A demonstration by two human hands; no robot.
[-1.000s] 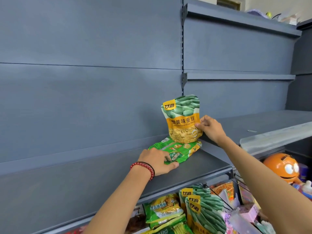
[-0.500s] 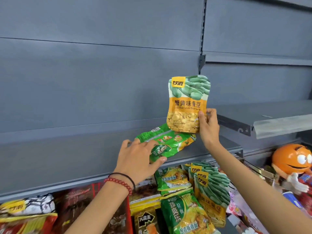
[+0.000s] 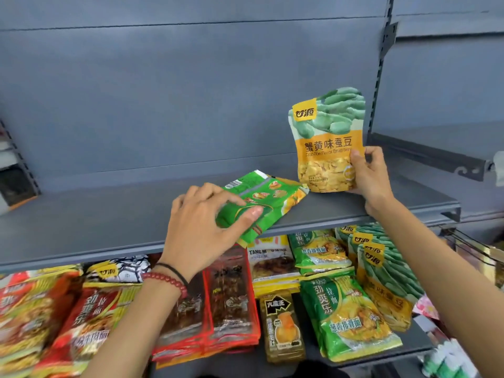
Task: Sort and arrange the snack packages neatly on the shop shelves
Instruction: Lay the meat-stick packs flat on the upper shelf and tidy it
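We see the right hand [image 3: 368, 173] gripping the upright yellow-and-green broad bean pouch [image 3: 327, 137] at the grey metal shelf [image 3: 109, 222], the left hand [image 3: 201, 227] holding the flat green foil snack packet [image 3: 270, 200] lying at its front edge.

Two bare forearms [image 3: 122, 331] come in from the bottom of the frame. Left hand [image 3: 201, 227] at centre: wrist below it wears a red bead bracelet [image 3: 166, 281], round glossy beads, with a thin black band [image 3: 174, 270] just beside. Right hand [image 3: 371, 173] at centre right, wrist bare.
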